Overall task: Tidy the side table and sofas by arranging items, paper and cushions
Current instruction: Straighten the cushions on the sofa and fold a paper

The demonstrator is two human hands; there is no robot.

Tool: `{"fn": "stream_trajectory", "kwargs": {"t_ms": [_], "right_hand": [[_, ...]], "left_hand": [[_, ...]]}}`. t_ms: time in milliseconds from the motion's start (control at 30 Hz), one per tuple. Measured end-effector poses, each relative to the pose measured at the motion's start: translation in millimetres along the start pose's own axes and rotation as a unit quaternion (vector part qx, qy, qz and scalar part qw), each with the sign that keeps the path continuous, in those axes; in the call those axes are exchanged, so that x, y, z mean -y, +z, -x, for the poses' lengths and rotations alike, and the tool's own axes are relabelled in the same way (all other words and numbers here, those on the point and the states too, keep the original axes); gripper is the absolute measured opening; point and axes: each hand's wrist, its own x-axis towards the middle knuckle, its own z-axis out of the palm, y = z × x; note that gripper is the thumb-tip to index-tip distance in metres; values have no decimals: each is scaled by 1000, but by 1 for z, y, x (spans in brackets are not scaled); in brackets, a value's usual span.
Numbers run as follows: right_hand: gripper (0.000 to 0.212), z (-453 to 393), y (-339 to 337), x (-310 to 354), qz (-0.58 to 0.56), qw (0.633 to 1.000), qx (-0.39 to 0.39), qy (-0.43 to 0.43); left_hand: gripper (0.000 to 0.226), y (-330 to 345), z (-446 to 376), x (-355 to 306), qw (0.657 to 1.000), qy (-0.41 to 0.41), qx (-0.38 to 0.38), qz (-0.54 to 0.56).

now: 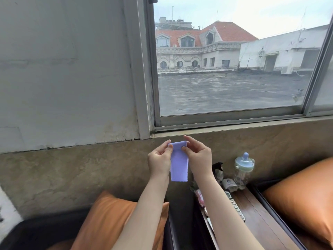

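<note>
A small lilac cloth (pixel 179 164) hangs in the air before the stone wall, folded over at its top edge. My left hand (pixel 159 159) pinches its top left corner and my right hand (pixel 198 157) pinches the top right corner. Below, a dark wooden side table (pixel 259 219) carries a baby bottle (pixel 243 169), a black spray bottle (pixel 218 169), a small white jar (pixel 229 184), a remote control (pixel 235 206) and a pink item (pixel 200 195), partly hidden by my right forearm. An orange cushion (pixel 110 221) lies on the left sofa, another orange cushion (pixel 302 193) on the right one.
A stone-clad wall ledge (pixel 72 170) runs behind the sofas, under a large window (pixel 230 69) with a metal frame. A white object (pixel 7 208) shows at the far left edge. The dark sofa seat (pixel 36 231) lies at lower left.
</note>
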Motion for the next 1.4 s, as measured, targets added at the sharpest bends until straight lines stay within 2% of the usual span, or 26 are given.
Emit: {"fn": "stream_trajectory", "kwargs": {"t_ms": [267, 400, 500, 667, 800, 1000, 1100, 1233, 1333, 1400], "right_hand": [[17, -1, 3, -2, -7, 1000, 16, 19], [22, -2, 2, -3, -13, 1000, -12, 16], [27, -3, 1, -3, -34, 999, -19, 19], [34, 0, 2, -3, -46, 999, -6, 11], [30, 0, 2, -4, -43, 999, -26, 17], [30, 2, 5, -2, -37, 999, -18, 10], [23, 3, 4, 0, -46, 999, -13, 12], [19, 4, 3, -1, -41, 999, -14, 15], [15, 3, 3, -1, -30, 999, -13, 16], [14, 3, 2, 0, -27, 999, -15, 15]], "left_hand": [[22, -2, 2, -2, 999, 21, 3, 26], [21, -3, 6, -2, 999, 16, 41, 11], [7, -2, 8, -4, 999, -10, 42, -4], [23, 0, 6, -2, 997, -2, 22, -70], [26, -1, 7, -3, 993, 16, 62, -103], [20, -4, 11, -5, 997, -1, 39, -61], [6, -7, 12, -7, 998, -11, 30, -54], [12, -9, 13, -9, 999, -28, 25, -38], [9, -11, 12, -11, 998, -49, 33, -29], [4, -15, 10, -11, 995, -69, 68, -12]]}}
